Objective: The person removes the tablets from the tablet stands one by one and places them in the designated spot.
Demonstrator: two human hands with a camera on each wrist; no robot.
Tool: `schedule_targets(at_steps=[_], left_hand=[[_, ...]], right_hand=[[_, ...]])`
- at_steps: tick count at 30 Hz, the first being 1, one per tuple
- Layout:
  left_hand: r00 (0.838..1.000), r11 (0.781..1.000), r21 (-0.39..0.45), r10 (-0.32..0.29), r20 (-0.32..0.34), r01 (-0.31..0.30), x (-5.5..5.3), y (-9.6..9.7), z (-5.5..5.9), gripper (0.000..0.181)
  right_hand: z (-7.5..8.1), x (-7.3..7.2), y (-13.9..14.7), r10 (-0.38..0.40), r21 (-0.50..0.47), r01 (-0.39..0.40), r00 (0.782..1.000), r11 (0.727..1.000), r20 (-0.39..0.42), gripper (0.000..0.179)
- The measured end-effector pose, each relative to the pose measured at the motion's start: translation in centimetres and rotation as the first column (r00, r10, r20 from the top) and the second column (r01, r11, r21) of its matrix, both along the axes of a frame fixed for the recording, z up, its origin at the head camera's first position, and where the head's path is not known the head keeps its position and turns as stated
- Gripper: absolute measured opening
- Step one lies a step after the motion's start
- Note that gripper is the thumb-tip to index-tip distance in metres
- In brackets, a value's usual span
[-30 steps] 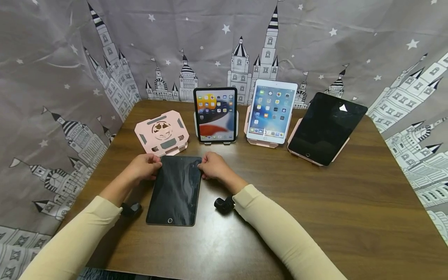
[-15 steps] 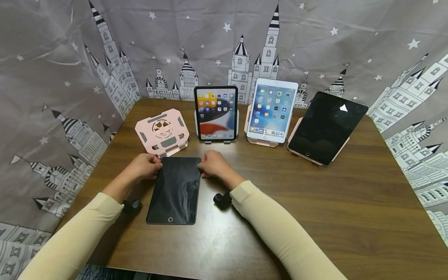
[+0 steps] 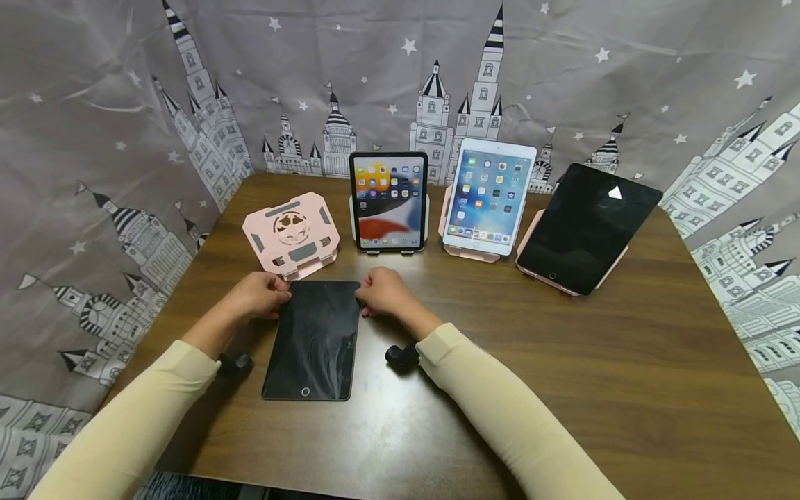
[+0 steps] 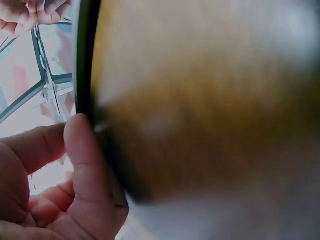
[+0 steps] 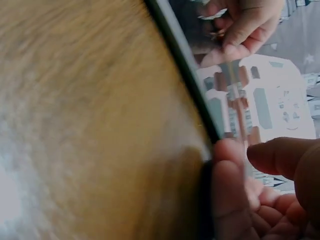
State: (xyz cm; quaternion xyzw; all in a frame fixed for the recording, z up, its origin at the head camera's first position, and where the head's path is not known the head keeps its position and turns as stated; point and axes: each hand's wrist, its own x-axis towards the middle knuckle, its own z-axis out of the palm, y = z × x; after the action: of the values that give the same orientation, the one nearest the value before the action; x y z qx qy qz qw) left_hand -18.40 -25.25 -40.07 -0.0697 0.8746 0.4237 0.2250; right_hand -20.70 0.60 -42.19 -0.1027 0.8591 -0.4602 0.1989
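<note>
A dark tablet [image 3: 312, 340] with a round home button at its near end is on the left of the table, grey wavy streaks across its screen. My left hand [image 3: 257, 295] pinches its far left corner, and my right hand [image 3: 384, 292] pinches the far right one. In the left wrist view, thumb and forefinger [image 4: 85, 155] meet at the tablet's thin edge [image 4: 82, 75]. Through the right wrist view, bent fingers [image 5: 230, 185] stand against the edge [image 5: 187, 70], with the thumb opposite. Just beyond the left hand stands a pink tablet stand [image 3: 262, 236] with cut-outs.
Behind stand a black-framed lit tablet [image 3: 389, 201], a white lit tablet [image 3: 489, 198] and a larger dark tablet [image 3: 587, 229], each on a stand. A castle-print cloth [image 3: 375, 42] hangs behind the wooden table [image 3: 594, 375]. Black wrist cameras [image 3: 402, 359] sit near the tablet's sides.
The head view has shifted slightly, and the bright streaks on the tablet's screen look dimmer than a second ago. Both hands keep their place at its far corners.
</note>
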Motion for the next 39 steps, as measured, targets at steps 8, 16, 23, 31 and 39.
schedule_targets(at_steps=[8, 16, 23, 31, 39], left_hand=[[0.968, 0.947, -0.277, -0.209, -0.140, 0.164, -0.2, 0.7, 1.7, 0.021], [0.911, 0.965, -0.227, -0.205, -0.359, 0.128, -2.5, 3.4, 3.2, 0.023], [0.870, 0.998, -0.055, -0.049, -0.490, 0.025, -5.3, 5.9, 3.9, 0.023], [0.848, 0.988, 0.132, 0.135, -0.512, -0.078, -8.0, 8.5, 5.3, 0.030], [0.819, 0.952, 0.265, 0.273, -0.504, -0.155, -10.7, 10.2, 6.0, 0.031]], right_hand=[[0.7, -1.0, 2.3, 0.032, -0.075, -0.039, 0.995, 0.996, -0.092, 0.007], [2.4, -3.0, 5.7, -0.051, -0.178, 0.018, 0.981, 0.984, -0.185, 0.012], [3.6, -5.1, 8.6, -0.183, -0.192, 0.131, 0.940, 0.973, -0.288, 0.012], [5.2, -7.5, 10.4, -0.271, -0.224, 0.201, 0.897, 0.954, -0.349, 0.013], [6.5, -9.8, 10.7, -0.346, -0.251, 0.269, 0.872, 0.930, -0.347, 0.014]])
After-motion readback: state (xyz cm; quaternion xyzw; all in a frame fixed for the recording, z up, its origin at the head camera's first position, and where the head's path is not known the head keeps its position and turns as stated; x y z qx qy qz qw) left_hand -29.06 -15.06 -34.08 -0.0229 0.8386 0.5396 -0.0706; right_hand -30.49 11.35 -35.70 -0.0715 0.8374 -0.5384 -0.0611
